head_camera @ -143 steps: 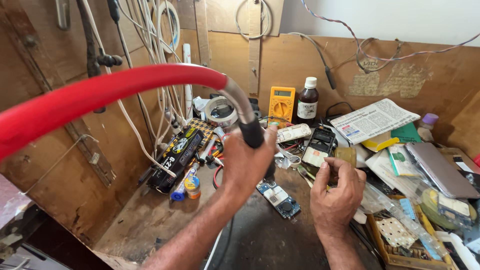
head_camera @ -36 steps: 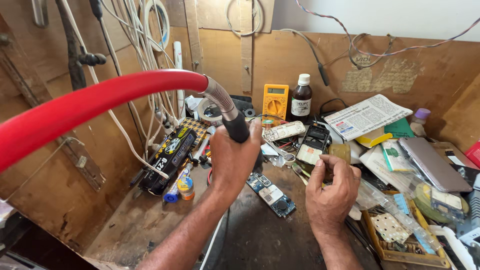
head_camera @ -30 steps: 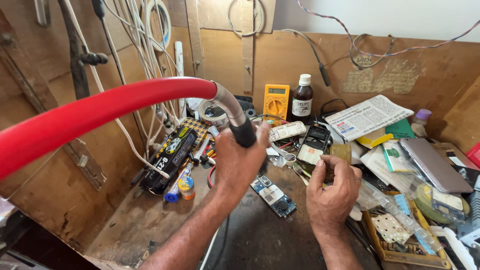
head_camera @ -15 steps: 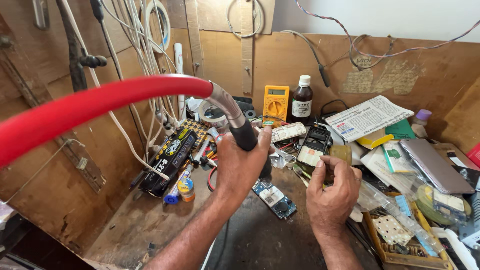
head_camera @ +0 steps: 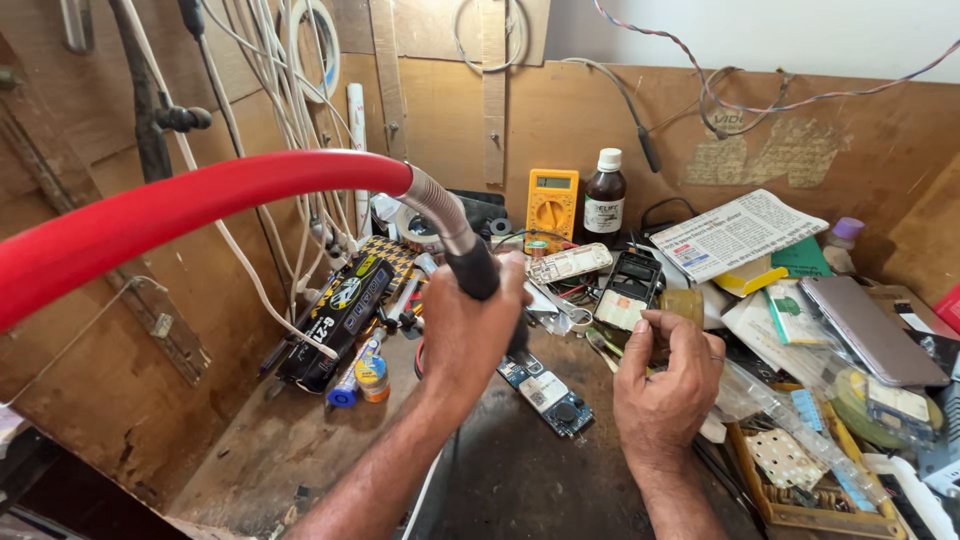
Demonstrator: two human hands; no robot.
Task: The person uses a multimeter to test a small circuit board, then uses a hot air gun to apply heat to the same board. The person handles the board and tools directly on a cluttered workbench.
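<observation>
Red hose arcs in from the table's left edge to a black nozzle, left hand clenched around it over a small circuit board mid-table. It has dipped slightly since a moment ago. Right hand pinches something small, indistinct, just right of the board.

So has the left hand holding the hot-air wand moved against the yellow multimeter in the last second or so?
Barely. The left hand keeps its grip on the black wand handle, just left of and below the yellow multimeter, as before.
</observation>
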